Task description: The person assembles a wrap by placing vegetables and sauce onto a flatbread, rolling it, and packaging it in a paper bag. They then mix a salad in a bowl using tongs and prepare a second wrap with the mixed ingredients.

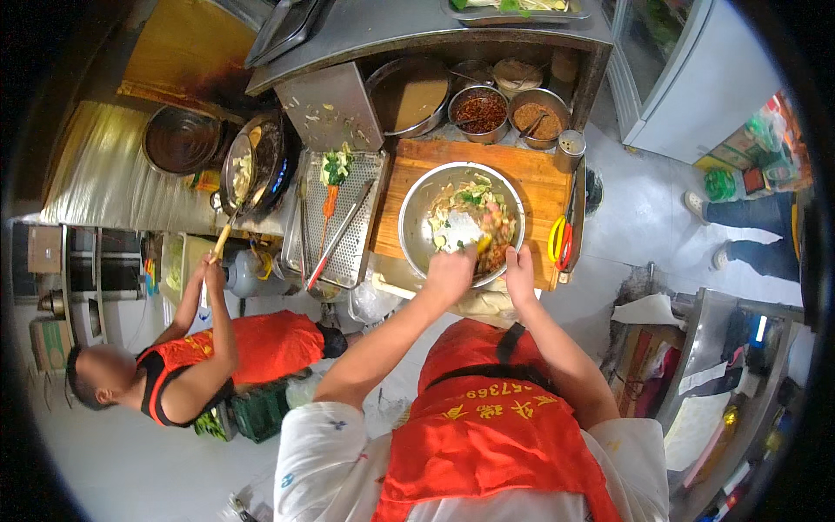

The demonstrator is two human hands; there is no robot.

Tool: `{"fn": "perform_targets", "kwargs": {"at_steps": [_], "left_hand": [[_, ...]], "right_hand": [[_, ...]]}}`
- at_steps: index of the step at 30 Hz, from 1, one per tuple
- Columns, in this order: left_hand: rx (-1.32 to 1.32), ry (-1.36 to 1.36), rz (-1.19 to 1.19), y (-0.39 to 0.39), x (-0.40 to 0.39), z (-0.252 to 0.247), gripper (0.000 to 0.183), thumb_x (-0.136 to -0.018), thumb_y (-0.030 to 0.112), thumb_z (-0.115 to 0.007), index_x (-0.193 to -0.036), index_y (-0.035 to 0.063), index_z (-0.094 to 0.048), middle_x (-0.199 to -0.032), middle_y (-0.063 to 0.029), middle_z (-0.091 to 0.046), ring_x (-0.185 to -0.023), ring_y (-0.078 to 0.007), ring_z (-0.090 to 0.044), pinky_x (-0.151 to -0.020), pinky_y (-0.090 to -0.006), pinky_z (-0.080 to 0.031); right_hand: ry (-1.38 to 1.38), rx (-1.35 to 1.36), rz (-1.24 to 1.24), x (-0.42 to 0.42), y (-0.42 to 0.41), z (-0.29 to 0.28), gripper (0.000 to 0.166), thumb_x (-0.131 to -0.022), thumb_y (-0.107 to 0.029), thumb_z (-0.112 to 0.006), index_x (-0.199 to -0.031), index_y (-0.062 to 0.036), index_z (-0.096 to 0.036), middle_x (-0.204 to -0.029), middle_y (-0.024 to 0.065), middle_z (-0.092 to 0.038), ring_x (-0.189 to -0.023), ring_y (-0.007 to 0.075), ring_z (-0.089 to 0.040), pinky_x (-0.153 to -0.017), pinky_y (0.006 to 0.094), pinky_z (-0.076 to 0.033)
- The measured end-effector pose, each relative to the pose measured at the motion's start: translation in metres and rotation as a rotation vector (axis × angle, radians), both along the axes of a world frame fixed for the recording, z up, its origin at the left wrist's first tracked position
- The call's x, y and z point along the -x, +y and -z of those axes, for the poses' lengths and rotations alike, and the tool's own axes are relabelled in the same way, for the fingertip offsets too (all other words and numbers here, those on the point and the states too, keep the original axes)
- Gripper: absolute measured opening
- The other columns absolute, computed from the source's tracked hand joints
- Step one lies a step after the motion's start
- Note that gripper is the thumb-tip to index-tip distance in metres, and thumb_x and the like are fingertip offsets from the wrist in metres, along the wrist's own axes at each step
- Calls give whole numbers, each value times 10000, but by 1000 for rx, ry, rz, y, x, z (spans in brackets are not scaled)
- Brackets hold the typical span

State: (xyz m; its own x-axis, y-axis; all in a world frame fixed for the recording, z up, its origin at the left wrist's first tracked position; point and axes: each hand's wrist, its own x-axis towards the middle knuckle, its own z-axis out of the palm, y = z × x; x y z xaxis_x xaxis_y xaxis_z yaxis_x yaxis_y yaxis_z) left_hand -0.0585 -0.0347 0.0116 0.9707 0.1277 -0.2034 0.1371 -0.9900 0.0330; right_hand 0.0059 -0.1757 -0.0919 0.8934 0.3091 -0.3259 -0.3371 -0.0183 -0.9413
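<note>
A steel mixing bowl (408,199) sits on a wooden cutting board (424,156) before me. It holds mixed chopped vegetables (479,196), a white patch of seasoning or starch (456,230), and reddish-brown sauce on the right. My left hand (451,273) is a fist over the bowl's near side, around what looks like a yellow utensil (483,245); most of it is hidden. My right hand (520,271) grips the bowl's near right rim, thumb uppermost. Beside the bowl, scissors with red and yellow handles (559,241) lie along the board's right edge.
Bowls of chili flakes (479,112) and ground seasoning (538,120) stand behind the board, near a shaker (570,147). On the left, a perforated tray (346,228) holds tongs (339,235) and skewered greens (335,168). A co-worker (215,352) holds a ladle over a wok (267,176).
</note>
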Motion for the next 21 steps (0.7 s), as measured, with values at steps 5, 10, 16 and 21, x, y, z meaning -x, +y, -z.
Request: {"fn": "perform_targets", "kwargs": {"at_steps": [5,10,16,21], "left_hand": [[12,-114,-447,43,-14,-22,214,-852,243,-537,-942,73,-629,-663,-168,-639,-614,-332,-642,-542,-446,-508],[19,-147,-281,73,-48,26,241,-881,273,-516,-956,75,-630,-671,-171,-642,-608,-345,-636,-556,-449,-509],[117,-62,-3,4,-11,-37,201,-831,143,-508,-986,60,-606,-697,-157,-651,-666,-280,-665,-563,-393,-526],[96,-7,-240,24,-37,14,195,-850,184,-500,-928,68,-636,-665,-142,-650,-641,-286,-661,-550,-419,-524]], "right_hand": [[43,13,-36,-10,-6,-5,170,-956,-198,-465,-927,-31,-476,-734,35,-495,-626,121,-497,-535,275,-448],[192,-55,-99,-7,3,-30,159,-966,-209,-466,-953,-51,-487,-743,19,-499,-631,106,-495,-535,262,-443],[187,2,-71,-10,4,-30,178,-970,-232,-459,-930,-60,-477,-745,22,-505,-618,93,-488,-529,251,-445],[135,55,-12,-4,-3,-14,205,-973,-260,-456,-945,-59,-482,-754,20,-507,-620,92,-486,-537,246,-456]]}}
